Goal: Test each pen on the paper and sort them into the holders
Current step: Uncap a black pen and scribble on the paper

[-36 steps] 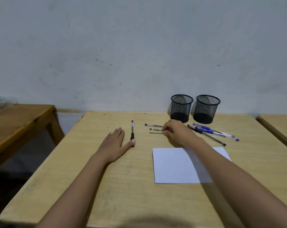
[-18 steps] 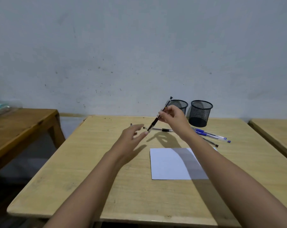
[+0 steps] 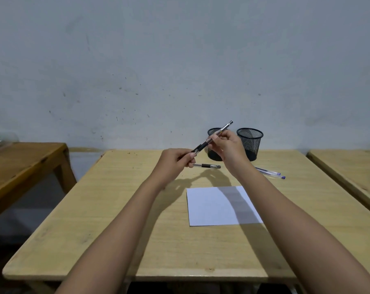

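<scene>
- I see the left grip (image 3: pixel 175 161) has closed on the lower end of the pen (image 3: pixel 202 145); the right grip (image 3: pixel 226 145) clasps its barrel, raised over the pale wooden table (image 3: pixel 95 209).
- The paper (image 3: pixel 213 206) lies flat there; scuffed grey wall (image 3: pixel 180 60) behind.

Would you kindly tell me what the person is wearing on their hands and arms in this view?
Nothing visible is worn. The left hand and right hand are ungloved, with no ring, watch or bracelet showing. The left forearm and right forearm are bare down to the frame's bottom edge, with no sleeve in view.
</scene>
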Tool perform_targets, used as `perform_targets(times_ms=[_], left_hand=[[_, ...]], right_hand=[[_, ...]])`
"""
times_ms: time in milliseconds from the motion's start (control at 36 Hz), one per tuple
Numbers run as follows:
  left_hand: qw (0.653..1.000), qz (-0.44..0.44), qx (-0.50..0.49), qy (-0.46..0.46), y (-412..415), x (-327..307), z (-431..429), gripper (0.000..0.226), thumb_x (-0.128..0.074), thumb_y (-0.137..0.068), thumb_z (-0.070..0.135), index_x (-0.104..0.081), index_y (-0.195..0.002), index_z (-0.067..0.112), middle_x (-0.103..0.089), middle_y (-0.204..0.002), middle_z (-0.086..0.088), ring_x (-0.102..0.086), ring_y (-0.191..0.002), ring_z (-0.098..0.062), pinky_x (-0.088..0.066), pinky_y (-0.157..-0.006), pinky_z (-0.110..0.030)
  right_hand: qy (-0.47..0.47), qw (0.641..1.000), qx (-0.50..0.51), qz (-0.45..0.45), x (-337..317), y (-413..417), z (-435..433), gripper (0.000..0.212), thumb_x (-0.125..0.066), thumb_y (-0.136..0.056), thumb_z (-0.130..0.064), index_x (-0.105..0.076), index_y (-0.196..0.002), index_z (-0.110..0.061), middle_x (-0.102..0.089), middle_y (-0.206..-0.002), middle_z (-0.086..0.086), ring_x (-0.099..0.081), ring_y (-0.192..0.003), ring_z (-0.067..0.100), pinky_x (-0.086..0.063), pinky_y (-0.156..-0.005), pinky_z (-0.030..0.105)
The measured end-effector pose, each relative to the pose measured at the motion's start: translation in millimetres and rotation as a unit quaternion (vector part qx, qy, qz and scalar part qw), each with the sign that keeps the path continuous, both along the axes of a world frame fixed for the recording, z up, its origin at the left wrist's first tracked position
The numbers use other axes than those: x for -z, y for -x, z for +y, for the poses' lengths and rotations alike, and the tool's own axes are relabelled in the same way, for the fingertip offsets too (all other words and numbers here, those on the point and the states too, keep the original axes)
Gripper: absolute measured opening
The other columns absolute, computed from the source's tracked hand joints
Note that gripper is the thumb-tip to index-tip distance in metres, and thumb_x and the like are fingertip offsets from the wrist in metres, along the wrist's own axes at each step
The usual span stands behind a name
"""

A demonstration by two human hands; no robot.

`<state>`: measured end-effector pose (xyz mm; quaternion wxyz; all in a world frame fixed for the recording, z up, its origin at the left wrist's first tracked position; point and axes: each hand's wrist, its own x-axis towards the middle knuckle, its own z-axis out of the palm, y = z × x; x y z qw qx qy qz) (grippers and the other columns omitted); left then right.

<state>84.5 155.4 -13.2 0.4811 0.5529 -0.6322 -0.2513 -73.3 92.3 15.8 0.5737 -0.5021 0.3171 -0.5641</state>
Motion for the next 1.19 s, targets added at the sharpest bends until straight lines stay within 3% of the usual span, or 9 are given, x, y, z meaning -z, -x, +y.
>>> perform_targets(times_ms=[111, 278, 361, 500, 583, 667, 778, 944, 1194], left_hand=[[1.0, -0.003, 0.006, -0.019, -3, -5, 3, 0.02, -0.057, -0.092, 0.018, -0.071, -0.084, 0.007, -0.066, -0.072, 0.001, -0.062, -0.064, -0.004, -0.05, -0.08, -0.033], [0.994, 0.006, -0.041, -0.098, -73, 36, 24, 0.018, -0.06, -0.09, 0.014, -0.073, -0.079, 0.007, -0.067, -0.064, 0.004, -0.062, -0.059, -0.002, -0.053, -0.074, -0.024], [0.993, 0.041, -0.074, -0.077, -84, 42, 27, 0.014, -0.06, -0.089, 0.008, -0.07, -0.081, 0.011, -0.067, -0.069, -0.001, -0.062, -0.059, 0.001, -0.051, -0.064, -0.012], [0.992, -0.028, -0.109, -0.056, -72, 47, 20, 0.008, -0.064, -0.087, 0.014, -0.071, -0.09, 0.016, -0.068, -0.084, -0.001, -0.061, -0.082, -0.014, -0.044, -0.076, -0.028], [0.986, -0.1, -0.123, -0.048, -71, 55, 22, 0.014, -0.064, -0.087, 0.017, -0.072, -0.097, 0.011, -0.064, -0.09, -0.003, -0.058, -0.085, -0.016, -0.042, -0.072, -0.021], [0.982, -0.131, -0.125, -0.049, -76, 60, 27, 0.018, -0.065, -0.086, 0.02, -0.072, -0.1, 0.01, -0.061, -0.086, -0.001, -0.054, -0.08, -0.011, -0.036, -0.064, -0.013], [0.985, -0.127, -0.101, -0.051, -71, 62, 35, 0.018, -0.067, -0.084, 0.02, -0.072, -0.101, 0.014, -0.069, -0.094, 0.002, -0.061, -0.086, -0.006, -0.044, -0.072, -0.011], [0.991, -0.114, -0.053, -0.049, -45, 62, 38, 0.013, -0.071, -0.081, 0.022, -0.073, -0.092, 0.017, -0.066, -0.081, 0.017, -0.06, -0.076, 0.012, -0.044, -0.07, -0.005], [0.981, -0.175, -0.075, -0.025, -29, 66, 28, 0.018, -0.065, -0.086, 0.021, -0.071, -0.099, 0.011, -0.068, -0.093, -0.002, -0.061, -0.087, -0.013, -0.05, -0.079, -0.026]], right_hand=[[-0.011, 1.0, 0.003, -0.004, 2, -8, -2, 0.019, -0.048, -0.091, 0.006, -0.049, -0.076, -0.007, -0.056, -0.073, 0.01, -0.057, -0.067, 0.016, -0.052, -0.064, 0.019], [-0.068, 0.967, 0.151, -0.193, -18, 66, -29, 0.023, -0.042, -0.094, 0.004, -0.049, -0.078, -0.009, -0.054, -0.082, 0.004, -0.056, -0.078, 0.011, -0.052, -0.064, 0.015], [-0.064, 0.974, 0.138, -0.169, -14, 73, -28, 0.018, -0.047, -0.094, 0.001, -0.05, -0.078, -0.008, -0.055, -0.082, 0.005, -0.058, -0.079, 0.012, -0.056, -0.071, 0.018], [-0.069, 0.987, 0.102, -0.105, 16, 44, -17, 0.017, -0.056, -0.086, 0.004, -0.049, -0.075, -0.006, -0.056, -0.076, 0.008, -0.063, -0.069, 0.014, -0.057, -0.067, 0.019], [-0.079, 0.988, 0.104, -0.086, 28, 38, -16, 0.017, -0.057, -0.085, 0.004, -0.049, -0.075, -0.008, -0.058, -0.073, 0.006, -0.066, -0.058, 0.008, -0.056, -0.064, 0.015], [-0.08, 0.99, 0.099, -0.067, 35, 34, -15, 0.015, -0.057, -0.087, -0.001, -0.054, -0.076, -0.009, -0.059, -0.075, 0.004, -0.064, -0.055, 0.004, -0.055, -0.065, 0.013], [-0.065, 0.994, 0.087, -0.003, 38, 33, -14, 0.013, -0.054, -0.091, -0.005, -0.056, -0.079, -0.011, -0.059, -0.076, 0.007, -0.061, -0.06, 0.008, -0.051, -0.056, 0.013], [-0.053, 0.996, 0.067, -0.021, 40, 25, -12, 0.016, -0.048, -0.094, -0.004, -0.048, -0.08, -0.01, -0.056, -0.073, 0.008, -0.061, -0.06, 0.014, -0.056, -0.06, 0.019], [0.014, 0.992, 0.064, 0.109, 48, 21, -3, 0.028, -0.065, -0.08, 0.006, -0.046, -0.074, -0.013, -0.059, -0.072, 0.007, -0.06, -0.06, 0.006, -0.052, -0.058, 0.014]])
